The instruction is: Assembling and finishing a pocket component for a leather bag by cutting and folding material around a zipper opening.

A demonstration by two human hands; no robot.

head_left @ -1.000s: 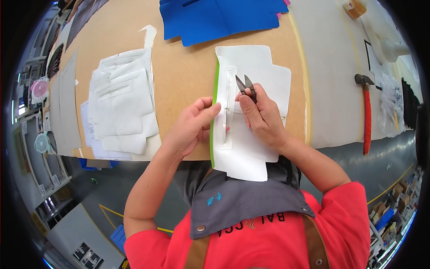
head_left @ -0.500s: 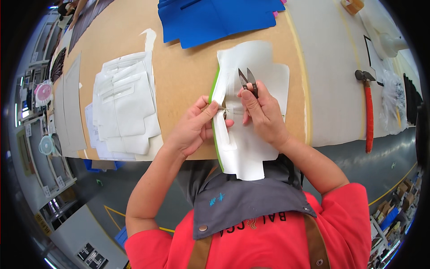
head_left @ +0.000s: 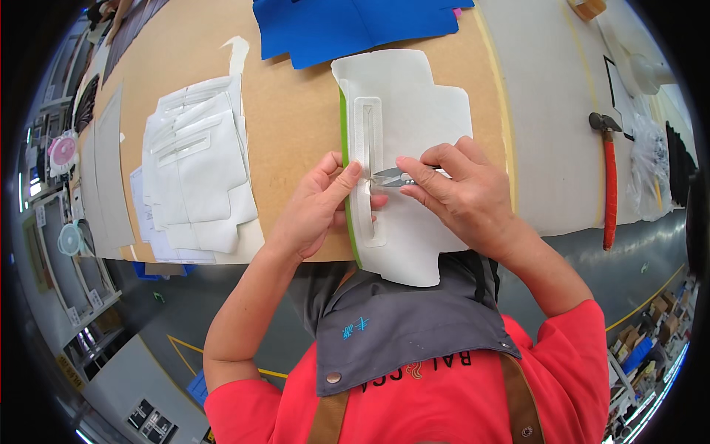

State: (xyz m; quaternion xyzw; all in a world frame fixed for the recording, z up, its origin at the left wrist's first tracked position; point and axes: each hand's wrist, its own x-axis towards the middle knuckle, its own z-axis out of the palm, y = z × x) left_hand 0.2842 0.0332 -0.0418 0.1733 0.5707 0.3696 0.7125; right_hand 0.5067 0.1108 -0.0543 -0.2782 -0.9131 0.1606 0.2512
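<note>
A white sheet-like panel (head_left: pixel 425 111) with a green left edge lies across the table's front edge, its lower end hanging toward my apron. Near its left side a long stitched slot (head_left: pixel 368 126) runs lengthwise. My left hand (head_left: pixel 307 211) pinches the panel by the green edge at mid-length, thumb on top and a fingertip showing through the slot. In my right hand (head_left: pixel 473 192) is a pair of thread snips (head_left: pixel 390 178), blades pointing left and close together at the slot beside my left thumb. Whether a thread sits between the blades is too small to tell.
Similar white panels (head_left: pixel 200 174) are stacked at the left of the brown board (head_left: pixel 296 111). Blue pieces (head_left: pixel 355 29) lie at the far side. A red-handled hammer (head_left: pixel 609 185) and a clear plastic bag (head_left: pixel 651 177) are at the right.
My right hand has turned the snips from pointing away to pointing left, bringing the blades down to the slot. The panel now lies flatter, with more of its slot showing.
</note>
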